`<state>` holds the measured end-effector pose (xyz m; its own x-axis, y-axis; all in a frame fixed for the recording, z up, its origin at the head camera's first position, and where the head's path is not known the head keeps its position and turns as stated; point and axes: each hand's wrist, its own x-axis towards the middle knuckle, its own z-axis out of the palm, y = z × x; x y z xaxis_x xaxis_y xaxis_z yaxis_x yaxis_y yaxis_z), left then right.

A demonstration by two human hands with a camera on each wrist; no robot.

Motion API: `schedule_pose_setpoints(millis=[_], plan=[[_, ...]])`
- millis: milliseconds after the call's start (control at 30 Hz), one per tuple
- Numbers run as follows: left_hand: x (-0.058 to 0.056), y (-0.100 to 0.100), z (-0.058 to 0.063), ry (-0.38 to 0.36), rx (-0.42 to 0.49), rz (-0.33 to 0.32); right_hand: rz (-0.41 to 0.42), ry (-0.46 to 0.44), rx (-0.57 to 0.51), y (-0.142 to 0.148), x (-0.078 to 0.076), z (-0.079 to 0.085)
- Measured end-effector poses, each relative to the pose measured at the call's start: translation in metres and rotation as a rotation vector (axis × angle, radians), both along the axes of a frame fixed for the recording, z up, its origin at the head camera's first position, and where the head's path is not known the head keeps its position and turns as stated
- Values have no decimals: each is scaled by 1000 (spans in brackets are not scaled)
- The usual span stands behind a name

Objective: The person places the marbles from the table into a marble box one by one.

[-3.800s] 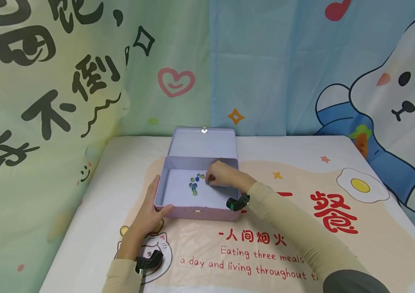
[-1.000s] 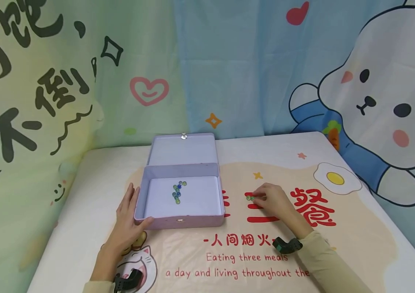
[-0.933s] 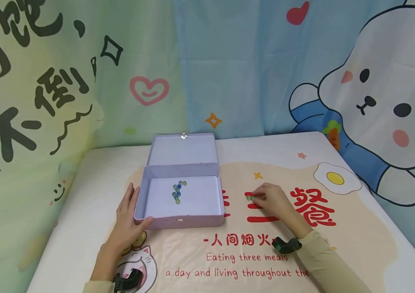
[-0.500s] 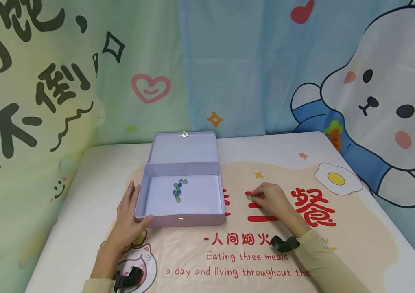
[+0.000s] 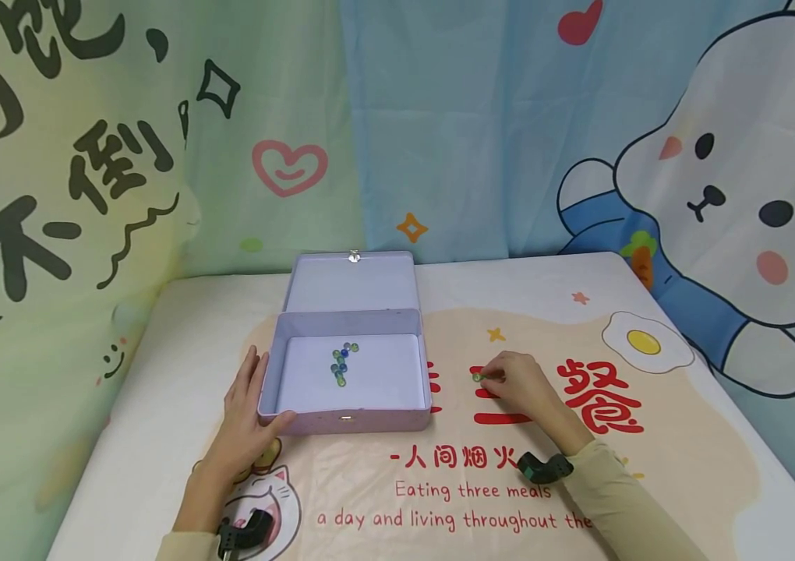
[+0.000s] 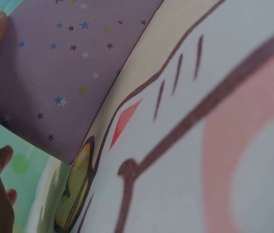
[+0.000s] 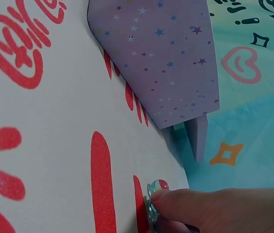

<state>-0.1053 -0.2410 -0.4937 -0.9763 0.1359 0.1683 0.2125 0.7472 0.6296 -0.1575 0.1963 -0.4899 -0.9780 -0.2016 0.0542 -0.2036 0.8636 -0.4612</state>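
A pale purple tin box (image 5: 344, 421) lies with its lid (image 5: 351, 282) raised at the back. Several green and blue glass marbles (image 5: 343, 353) form a bent line on its floor. My left hand (image 5: 239, 425) rests against the box's front left corner, fingers straight along the side and thumb on the front edge. To the right of the box, my right hand (image 5: 520, 386) pinches a small greenish marble (image 5: 478, 377) at the tablecloth. The right wrist view shows the thumb over a shiny glass piece (image 7: 153, 193); whether more sits behind it I cannot tell.
A printed tablecloth (image 5: 580, 483) with red characters, a fried egg and a cat covers the table. Behind it hangs a cartoon curtain (image 5: 439, 140). Star prints cover the box's outer wall (image 7: 161, 58) in the right wrist view.
My right hand has left the box and moved right to the tablecloth. Two green marbles showed at its fingertips a second ago; one shows now. My left hand stays at the box.
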Motion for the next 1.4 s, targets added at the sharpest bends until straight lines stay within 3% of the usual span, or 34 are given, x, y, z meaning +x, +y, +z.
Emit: schedule_pose_setpoints(millis=[367,600,933,1400], plan=[[0,0,0,-20,-15,15,-18,8,10,-3,2,4],[1,0,1,-34,-33,34,-19,-6,11,-10,4,15],[1,-1,1,-36,-40,36,47,56,27,-23,6,32],[1,1,2,-22,-30,17,141,40,-40,-44,3,60]])
